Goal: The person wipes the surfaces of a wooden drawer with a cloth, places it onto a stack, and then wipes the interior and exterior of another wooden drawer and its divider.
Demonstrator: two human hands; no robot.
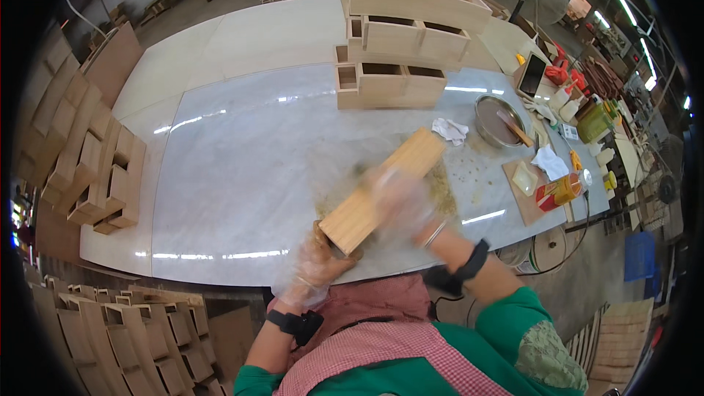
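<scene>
Gripping the near end of a long, pale yellow wooden piece with a rectangular shape (356, 213), the left hand (323, 260), in a thin clear plastic glove, is clamped with the thumb on 1 side and the fingers on the other. The right hand (400, 198), gloved in the same way, lies over the middle of the piece, but it is blurred, so I cannot tell whether its fingers are apart, together, or around a cloth.

The piece is in front of the person, near the front edge of the glossy, grey-white tabletop (235, 176), above a brownish stained patch. A round, shiny metal bowl (480, 123) with a brush with a wooden handle (522, 134) in it stands to the right, and a crumpled white cloth (450, 131) lies near the far end of the piece.

I judge that the step in hand is wiping or coating the upper face. The next move would probably call for even strokes to the 2 ends, with a firm left grip, and then turning to another face.

The piece looks straight, with clean edges, visible lengthwise grain and a warm, smooth surface.
</scene>
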